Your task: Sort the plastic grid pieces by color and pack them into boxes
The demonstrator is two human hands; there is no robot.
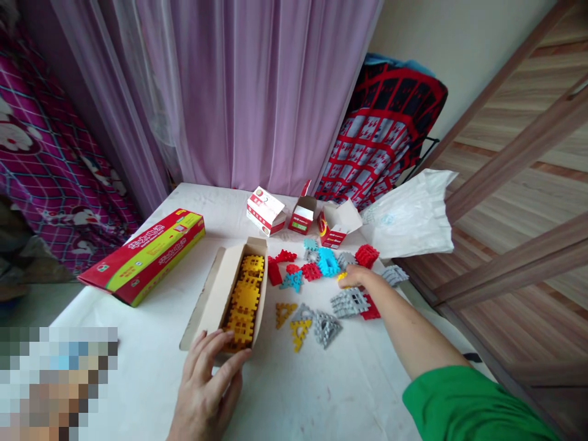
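You have a bright green sleeve on your right arm. It is one plain green, with soft folds and wrinkles in the cloth, and darker green where the shade falls. The edge goes round your arm like a wide, loose ring. Below it, your arm is bare and smooth, and it gets thinner toward the wrist. Your right hand is bare. Your left hand is bare too, with small creases over the knuckles and short nails.
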